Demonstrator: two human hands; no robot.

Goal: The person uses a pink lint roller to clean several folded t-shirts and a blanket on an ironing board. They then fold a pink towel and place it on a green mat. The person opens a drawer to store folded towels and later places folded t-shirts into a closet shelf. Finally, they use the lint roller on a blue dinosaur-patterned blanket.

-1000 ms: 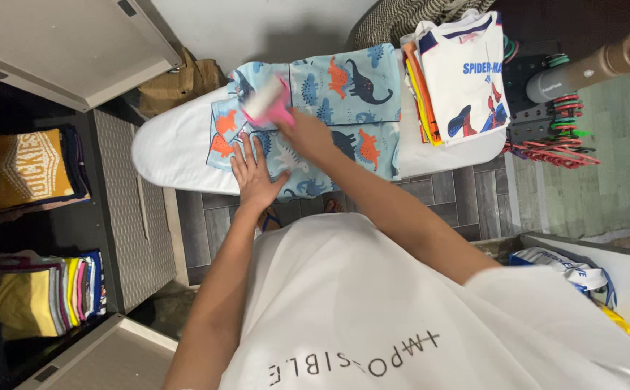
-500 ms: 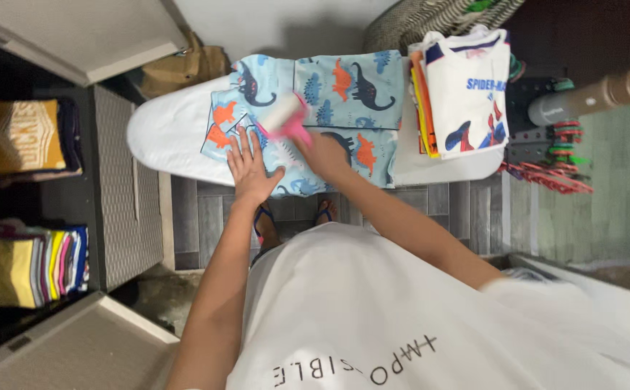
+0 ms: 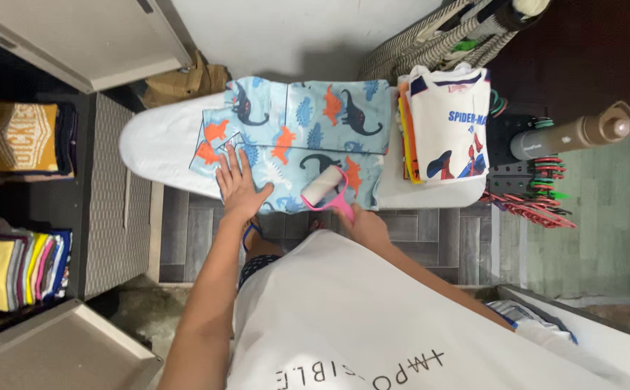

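One lint roller [image 3: 324,189] in right hand [image 3: 362,224], on dinosaur-print garment [image 3: 308,123] beside left hand [image 3: 238,185].

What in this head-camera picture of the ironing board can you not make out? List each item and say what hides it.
- Right hand grip on the pink lint roller: fingers hidden beneath the hand.
- Dinosaur garment near edge: covered by the left hand.
- Folded stack: lower pieces hidden under the white shirt.
- Feet: mostly blocked by the person's shirt.
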